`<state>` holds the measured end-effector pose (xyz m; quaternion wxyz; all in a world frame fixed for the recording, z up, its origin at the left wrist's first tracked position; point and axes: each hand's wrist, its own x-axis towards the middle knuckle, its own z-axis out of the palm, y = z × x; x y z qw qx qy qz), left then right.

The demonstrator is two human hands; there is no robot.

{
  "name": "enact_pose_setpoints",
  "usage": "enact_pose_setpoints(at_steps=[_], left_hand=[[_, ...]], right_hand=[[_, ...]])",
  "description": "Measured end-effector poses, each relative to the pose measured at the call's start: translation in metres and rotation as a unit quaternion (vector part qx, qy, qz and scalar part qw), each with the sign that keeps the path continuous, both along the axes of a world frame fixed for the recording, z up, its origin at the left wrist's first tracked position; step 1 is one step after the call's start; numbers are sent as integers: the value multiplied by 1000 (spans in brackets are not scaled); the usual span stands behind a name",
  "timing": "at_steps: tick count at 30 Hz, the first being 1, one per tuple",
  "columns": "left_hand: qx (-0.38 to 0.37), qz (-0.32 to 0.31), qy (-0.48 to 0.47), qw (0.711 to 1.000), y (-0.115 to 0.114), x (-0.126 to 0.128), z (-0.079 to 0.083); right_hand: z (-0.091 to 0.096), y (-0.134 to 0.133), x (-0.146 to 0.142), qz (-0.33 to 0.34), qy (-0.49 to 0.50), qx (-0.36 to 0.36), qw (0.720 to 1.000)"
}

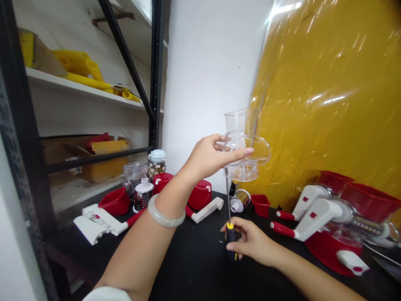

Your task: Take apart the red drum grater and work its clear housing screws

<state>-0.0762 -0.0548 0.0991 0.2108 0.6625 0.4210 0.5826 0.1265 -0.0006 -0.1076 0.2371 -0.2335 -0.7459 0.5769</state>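
Note:
My left hand (216, 155) grips a clear plastic grater housing (263, 150) and holds it up above the table. Its open, funnel-like end points upward. In my right hand (247, 242) is a screwdriver (230, 238) with a black and yellow handle, held upright. The metal shaft rises to the underside of the clear housing; whether its tip touches the plastic is hard to tell. Behind my hands on the table lie a drum grater cylinder (240, 200), a small red cup (260, 205) and a white crank with a red handle (206, 210).
Two red and white rotary graters (322, 213) stand at the right. On the left are a white body part (100, 221), a red hopper (115, 201), another drum (143, 194) and a lidded jar (157, 162). A black-framed shelf (156, 83) rises behind them.

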Motion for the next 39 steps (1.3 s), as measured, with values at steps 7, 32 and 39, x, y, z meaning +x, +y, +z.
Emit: enact_pose_setpoints(at_steps=[7, 32, 39], left_hand=[[-3, 4, 4, 1000, -1, 0, 1], [3, 2, 6, 1000, -4, 0, 2], [6, -1, 15, 1000, -3, -1, 1]], right_hand=[[8, -1, 5, 43, 9, -19, 999], [5, -4, 2, 25, 0, -10, 1000], [3, -3, 0, 5, -12, -11, 1000]])
